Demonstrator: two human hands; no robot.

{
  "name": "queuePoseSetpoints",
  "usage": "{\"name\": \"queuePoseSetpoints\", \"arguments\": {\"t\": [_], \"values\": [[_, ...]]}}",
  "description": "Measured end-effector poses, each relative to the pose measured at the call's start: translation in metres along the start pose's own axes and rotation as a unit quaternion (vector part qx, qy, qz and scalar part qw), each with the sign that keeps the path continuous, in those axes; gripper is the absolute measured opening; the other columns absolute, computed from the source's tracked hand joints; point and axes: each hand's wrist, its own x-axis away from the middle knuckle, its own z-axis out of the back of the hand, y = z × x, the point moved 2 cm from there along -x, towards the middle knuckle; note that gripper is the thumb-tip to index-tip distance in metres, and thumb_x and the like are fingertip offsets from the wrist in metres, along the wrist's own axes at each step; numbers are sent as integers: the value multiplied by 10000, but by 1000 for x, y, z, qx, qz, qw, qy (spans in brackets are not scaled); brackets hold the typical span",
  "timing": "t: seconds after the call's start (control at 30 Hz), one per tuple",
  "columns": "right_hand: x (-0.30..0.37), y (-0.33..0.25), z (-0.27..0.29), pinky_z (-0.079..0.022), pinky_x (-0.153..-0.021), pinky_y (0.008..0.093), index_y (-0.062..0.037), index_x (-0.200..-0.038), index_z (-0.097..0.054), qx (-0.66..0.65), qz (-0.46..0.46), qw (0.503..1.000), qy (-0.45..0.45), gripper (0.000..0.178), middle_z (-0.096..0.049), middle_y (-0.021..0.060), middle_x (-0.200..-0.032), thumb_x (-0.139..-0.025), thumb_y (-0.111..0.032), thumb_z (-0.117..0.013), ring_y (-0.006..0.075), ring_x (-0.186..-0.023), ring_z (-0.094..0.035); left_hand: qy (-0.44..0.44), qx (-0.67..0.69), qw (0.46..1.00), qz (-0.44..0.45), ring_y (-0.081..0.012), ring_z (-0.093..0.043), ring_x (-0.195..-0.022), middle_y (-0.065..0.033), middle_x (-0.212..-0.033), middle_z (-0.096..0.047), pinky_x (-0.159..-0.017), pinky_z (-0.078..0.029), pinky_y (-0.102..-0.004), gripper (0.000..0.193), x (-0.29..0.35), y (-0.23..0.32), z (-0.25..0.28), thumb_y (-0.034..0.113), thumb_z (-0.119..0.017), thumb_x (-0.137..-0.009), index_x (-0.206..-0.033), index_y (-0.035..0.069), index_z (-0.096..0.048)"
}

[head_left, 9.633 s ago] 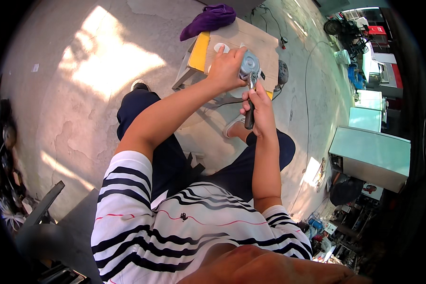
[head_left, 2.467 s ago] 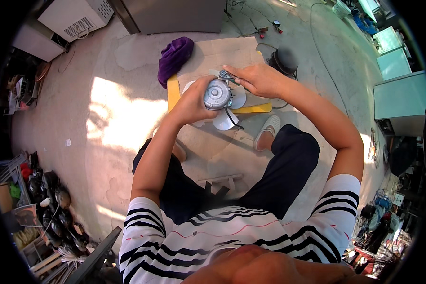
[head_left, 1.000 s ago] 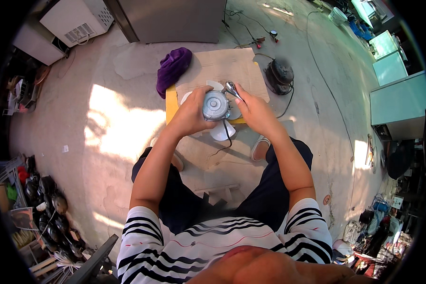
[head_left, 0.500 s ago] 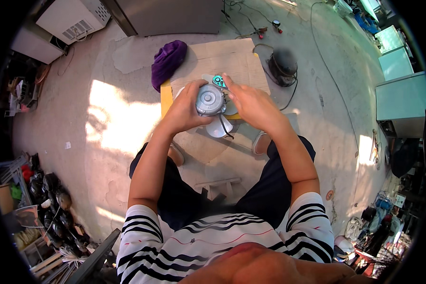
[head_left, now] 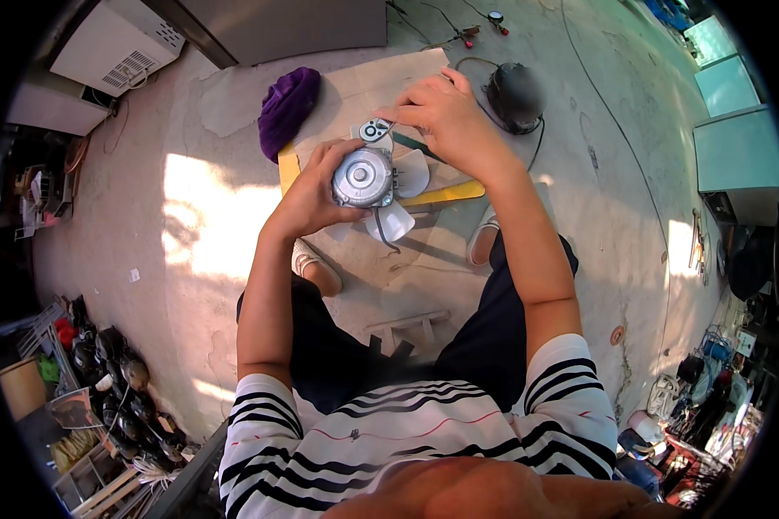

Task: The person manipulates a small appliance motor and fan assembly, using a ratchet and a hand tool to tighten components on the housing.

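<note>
My left hand (head_left: 320,186) grips a round silver fan motor (head_left: 361,177) from its left side, thumb below and fingers on top. White fan blades (head_left: 393,221) stick out beneath the motor, and a dark cable hangs from its lower edge. A ratchet wrench (head_left: 374,131) has its round head at the motor's far edge. My right hand (head_left: 441,117) is closed at the wrench, fingertips by its head; a dark green strip, seemingly the handle, runs under the palm. Part of the grip is hidden by the hand itself.
Under the motor is a cardboard-topped stand with a yellow edge (head_left: 446,194). A purple cloth (head_left: 287,108) lies at its far left corner. A black compressor (head_left: 515,97) with a cord stands on the floor to the right. A gauge with hoses (head_left: 495,16) lies farther off.
The motor has shifted left in my left hand. My right hand has moved away from me, and the wrench head has turned and moved left, exposing more blade and the yellow edge.
</note>
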Motion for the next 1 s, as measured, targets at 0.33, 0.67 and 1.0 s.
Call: {"name": "queuePoseSetpoints", "arguments": {"t": [0.33, 0.67, 1.0], "values": [[16, -4, 12, -458, -745, 399, -136, -1243, -668, -137, -175, 970, -94, 332, -583, 134, -922, -914, -117, -626, 326, -860, -576, 22, 36, 999, 32, -345, -513, -1263, -194, -1337, -508, -1086, -416, -397, 1051, 5, -3, -1, 164, -897, -560, -1464, 79, -368], [17, -14, 18, -476, -803, 448, -126, -1176, -710, -144, -184, 963, -134, 303, -643, 181, -934, -888, -97, -623, 379, -905, -614, 21, 35, 997, 67, -346, -553, -1218, -203, -1290, -550, -1041, -455, -397, 1008, 8, -4, 1, 182, -903, -565, -1412, 34, -377], [2, -15, 3, -466, -722, 349, -97, -1238, -670, -210, -215, 952, -52, 330, -600, 129, -893, -911, -112, -627, 281, -777, -583, 68, -4, 997, 42, -368, -511, -1215, -165, -1290, -590, -1057, -386, -424, 1068, 16, -10, 9, 246, -936, -530, -1454, 113, -419]]}}
